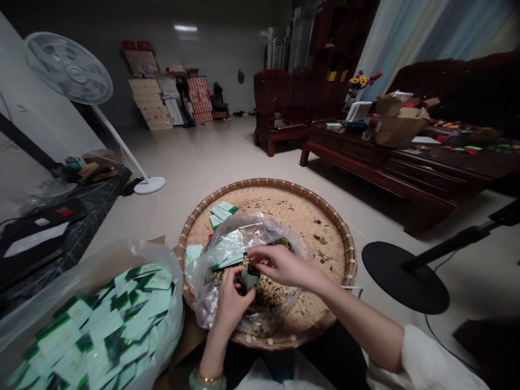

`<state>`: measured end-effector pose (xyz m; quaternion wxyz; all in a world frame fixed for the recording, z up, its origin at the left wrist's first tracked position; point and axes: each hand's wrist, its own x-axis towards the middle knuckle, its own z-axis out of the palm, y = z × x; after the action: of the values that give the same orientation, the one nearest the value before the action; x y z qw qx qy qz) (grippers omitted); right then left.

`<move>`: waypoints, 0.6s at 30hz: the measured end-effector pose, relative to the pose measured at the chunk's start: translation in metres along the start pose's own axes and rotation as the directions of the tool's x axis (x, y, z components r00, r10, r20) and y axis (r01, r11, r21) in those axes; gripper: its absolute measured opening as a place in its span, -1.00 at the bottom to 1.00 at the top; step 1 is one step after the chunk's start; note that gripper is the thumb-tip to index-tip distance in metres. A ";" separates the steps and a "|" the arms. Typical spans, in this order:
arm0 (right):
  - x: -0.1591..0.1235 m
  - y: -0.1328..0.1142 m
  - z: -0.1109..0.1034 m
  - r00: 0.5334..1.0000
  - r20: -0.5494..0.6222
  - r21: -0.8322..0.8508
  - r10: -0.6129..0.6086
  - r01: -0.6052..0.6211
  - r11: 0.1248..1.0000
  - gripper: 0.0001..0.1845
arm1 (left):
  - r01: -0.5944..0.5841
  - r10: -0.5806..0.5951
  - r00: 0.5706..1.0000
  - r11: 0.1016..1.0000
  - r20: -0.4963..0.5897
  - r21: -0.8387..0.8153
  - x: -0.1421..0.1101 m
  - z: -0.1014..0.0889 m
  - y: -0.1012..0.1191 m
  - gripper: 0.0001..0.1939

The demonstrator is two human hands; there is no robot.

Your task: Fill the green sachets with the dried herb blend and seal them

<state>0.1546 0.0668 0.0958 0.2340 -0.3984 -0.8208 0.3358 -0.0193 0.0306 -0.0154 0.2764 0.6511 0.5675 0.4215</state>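
Note:
My left hand (230,301) is closed round a small green packet (248,278), held over a clear plastic bag (227,244) of loose dried bits. My right hand (280,265) pinches at the packet's top, fingers pressed together on something I cannot make out. The bag lies in a round woven tray (325,216) on my lap. Several green packets (222,211) lie on the tray behind the bag.
A large plastic bag full of green packets (101,325) sits at my left. A white standing fan (73,70) and a dark low bench (60,227) are at left, a dark wooden table (406,162) at right, and a black round stand base (402,276) on the floor.

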 end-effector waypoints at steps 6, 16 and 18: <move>-0.007 0.012 0.006 0.996 0.068 -0.098 -0.053 0.059 0.993 -0.45 | -0.006 0.007 1.000 1.000 0.002 -0.026 -0.001 0.001 0.000 -0.64; -0.002 0.016 0.010 0.999 -0.033 -0.027 0.024 -0.025 0.999 -0.51 | 0.005 -0.006 1.000 1.000 -0.007 -0.026 -0.002 0.001 0.000 -0.62; 0.000 0.021 0.011 0.999 -0.015 0.044 0.039 -0.038 0.998 -0.36 | 0.007 -0.007 1.000 0.999 -0.004 -0.036 -0.002 0.001 0.000 -0.61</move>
<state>0.1577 0.0722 0.0728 0.2426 -0.4116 -0.8037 0.3547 -0.0182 0.0285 -0.0169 0.2883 0.6432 0.5626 0.4321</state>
